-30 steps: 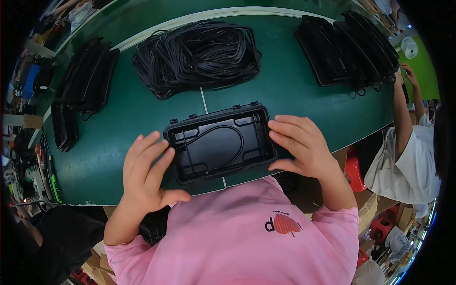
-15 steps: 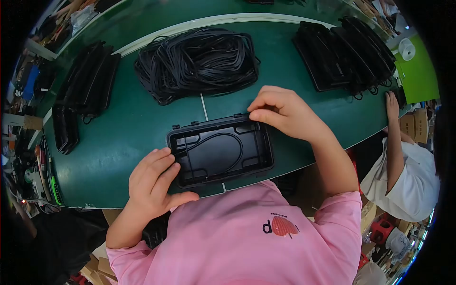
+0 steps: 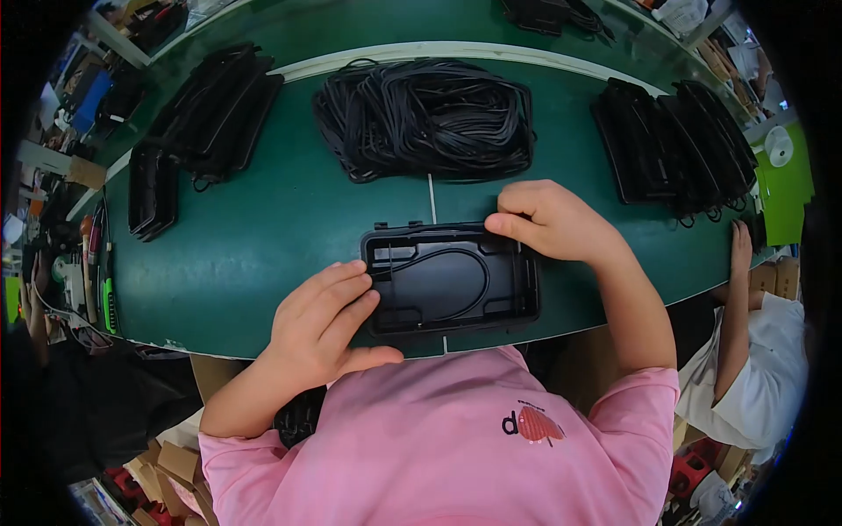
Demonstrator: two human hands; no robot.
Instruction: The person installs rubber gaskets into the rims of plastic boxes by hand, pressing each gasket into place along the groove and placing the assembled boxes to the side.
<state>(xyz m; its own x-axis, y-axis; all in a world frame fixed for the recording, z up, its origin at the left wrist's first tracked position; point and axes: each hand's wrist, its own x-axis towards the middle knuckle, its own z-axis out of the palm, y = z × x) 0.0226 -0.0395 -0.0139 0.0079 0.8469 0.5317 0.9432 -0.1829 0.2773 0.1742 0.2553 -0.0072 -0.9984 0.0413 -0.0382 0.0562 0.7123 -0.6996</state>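
A shallow black plastic box [image 3: 452, 289] lies open side up on the green table in front of me, tabs along its far edge. Inside it curves a thin black cable [image 3: 485, 279]. My left hand [image 3: 329, 324] rests against the box's left end, fingers stretched out and thumb apart. At the far right corner, my right hand [image 3: 545, 219] pinches the rim between thumb and curled fingers. Beyond the box sits a large coiled bundle of flat black cable or strip [image 3: 425, 118].
Stacked black cases [image 3: 210, 114] stand at the back left, more black cases [image 3: 675, 149] at the back right. A green cutter [image 3: 109, 305] and other tools lie at the left edge. A co-worker's hand [image 3: 741, 245] rests on the table at right.
The view has turned, so the table and its contents appear farther right. Both hands keep their places on the box; the right fingers look slightly more curled.
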